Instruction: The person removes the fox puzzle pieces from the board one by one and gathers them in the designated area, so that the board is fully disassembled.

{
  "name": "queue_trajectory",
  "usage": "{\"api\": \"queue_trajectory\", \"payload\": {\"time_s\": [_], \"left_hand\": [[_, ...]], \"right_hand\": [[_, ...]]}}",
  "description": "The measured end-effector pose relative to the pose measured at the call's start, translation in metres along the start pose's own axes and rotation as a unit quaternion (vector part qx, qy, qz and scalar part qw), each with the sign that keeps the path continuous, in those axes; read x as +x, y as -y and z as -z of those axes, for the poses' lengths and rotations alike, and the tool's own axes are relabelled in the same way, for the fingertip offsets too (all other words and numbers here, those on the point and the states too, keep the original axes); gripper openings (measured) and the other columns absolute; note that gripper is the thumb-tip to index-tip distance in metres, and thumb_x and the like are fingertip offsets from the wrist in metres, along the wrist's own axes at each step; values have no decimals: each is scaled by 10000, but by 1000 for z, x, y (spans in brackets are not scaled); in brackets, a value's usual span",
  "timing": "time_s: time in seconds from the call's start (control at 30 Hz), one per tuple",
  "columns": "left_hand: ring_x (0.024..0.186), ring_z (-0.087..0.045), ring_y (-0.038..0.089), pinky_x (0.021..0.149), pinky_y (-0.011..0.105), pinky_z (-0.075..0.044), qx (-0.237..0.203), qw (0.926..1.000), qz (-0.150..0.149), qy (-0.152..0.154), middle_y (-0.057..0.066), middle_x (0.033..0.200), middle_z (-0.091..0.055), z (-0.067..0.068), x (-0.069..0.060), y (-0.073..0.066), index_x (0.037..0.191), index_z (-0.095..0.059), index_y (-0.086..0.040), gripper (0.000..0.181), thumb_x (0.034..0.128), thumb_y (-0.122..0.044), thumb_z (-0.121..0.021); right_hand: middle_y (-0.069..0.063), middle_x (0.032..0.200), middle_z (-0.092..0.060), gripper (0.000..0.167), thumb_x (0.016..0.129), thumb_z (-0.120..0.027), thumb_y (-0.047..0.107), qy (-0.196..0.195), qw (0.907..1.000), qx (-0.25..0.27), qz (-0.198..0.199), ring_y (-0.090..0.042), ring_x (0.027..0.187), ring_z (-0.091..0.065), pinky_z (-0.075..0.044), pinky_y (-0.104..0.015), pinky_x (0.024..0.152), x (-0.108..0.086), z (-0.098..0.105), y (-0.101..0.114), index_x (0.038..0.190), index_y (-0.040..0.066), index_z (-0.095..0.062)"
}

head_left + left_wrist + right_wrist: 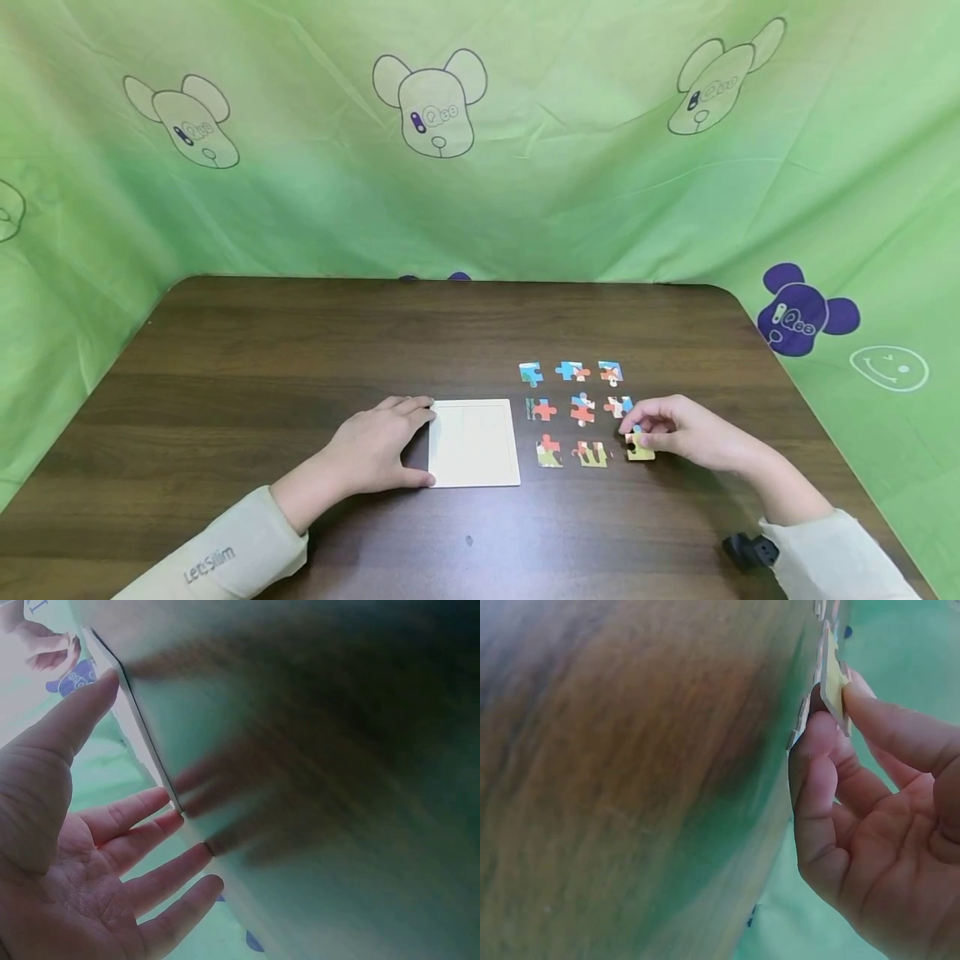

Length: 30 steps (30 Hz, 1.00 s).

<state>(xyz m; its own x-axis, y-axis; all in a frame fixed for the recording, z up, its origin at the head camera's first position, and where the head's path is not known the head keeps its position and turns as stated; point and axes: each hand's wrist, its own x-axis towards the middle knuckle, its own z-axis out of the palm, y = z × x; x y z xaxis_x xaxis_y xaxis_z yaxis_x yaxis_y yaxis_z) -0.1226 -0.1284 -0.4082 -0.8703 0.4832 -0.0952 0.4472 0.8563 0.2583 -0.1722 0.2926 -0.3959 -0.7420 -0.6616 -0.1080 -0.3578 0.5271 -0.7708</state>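
Observation:
My left hand [378,446] rests spread at the left edge of a square cream puzzle tray [472,443]. Its thumb touches the tray near the bottom left corner and its fingertips lie at the upper left; the left wrist view shows the fingers [169,866] fairly straight along the edge. My right hand [686,433] pinches a yellow-green jigsaw piece [641,450] between thumb and fingers. In the right wrist view that piece [832,686] stands tilted up from the table. Beside it, the other jigsaw pieces [582,408] lie apart in rows, right of the tray.
The dark wooden table [315,342] reaches back to a green cloth backdrop [315,208] printed with bear heads. A black device [750,550] sits by the right sleeve [832,554].

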Motion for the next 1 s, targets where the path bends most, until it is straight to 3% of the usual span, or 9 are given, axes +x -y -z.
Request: {"api": "queue_trajectory", "payload": {"time_s": [0.23,0.83,1.0], "left_hand": [[1353,-500,268,927,470,-539,-22,10000,8,14,47,1484,-524,0,-1,0,1362,-586,-88,769,748,-493,-812],[1369,-489,270,966,468,-524,-22,10000,9,54,30,1512,-497,-2,5,1,1384,-576,-96,774,771,-517,-790],[1376,-474,318,1028,488,-484,-313,9994,-57,98,76,1516,-487,-4,6,3,1404,-546,-63,775,790,-464,-796]], "right_hand": [[55,786,-588,140,892,-628,-37,63,9992,-344,-202,36,664,-480,-425,-194,567,3,-4,0,1008,23,-680],[66,756,-538,187,859,-708,62,-271,9883,-1311,-733,27,614,-438,-392,-203,570,0,3,2,1042,36,-675],[73,788,-572,182,889,-711,126,-500,9847,-1480,-768,30,653,-458,-419,-210,594,-5,11,1,1052,50,-683]]}}
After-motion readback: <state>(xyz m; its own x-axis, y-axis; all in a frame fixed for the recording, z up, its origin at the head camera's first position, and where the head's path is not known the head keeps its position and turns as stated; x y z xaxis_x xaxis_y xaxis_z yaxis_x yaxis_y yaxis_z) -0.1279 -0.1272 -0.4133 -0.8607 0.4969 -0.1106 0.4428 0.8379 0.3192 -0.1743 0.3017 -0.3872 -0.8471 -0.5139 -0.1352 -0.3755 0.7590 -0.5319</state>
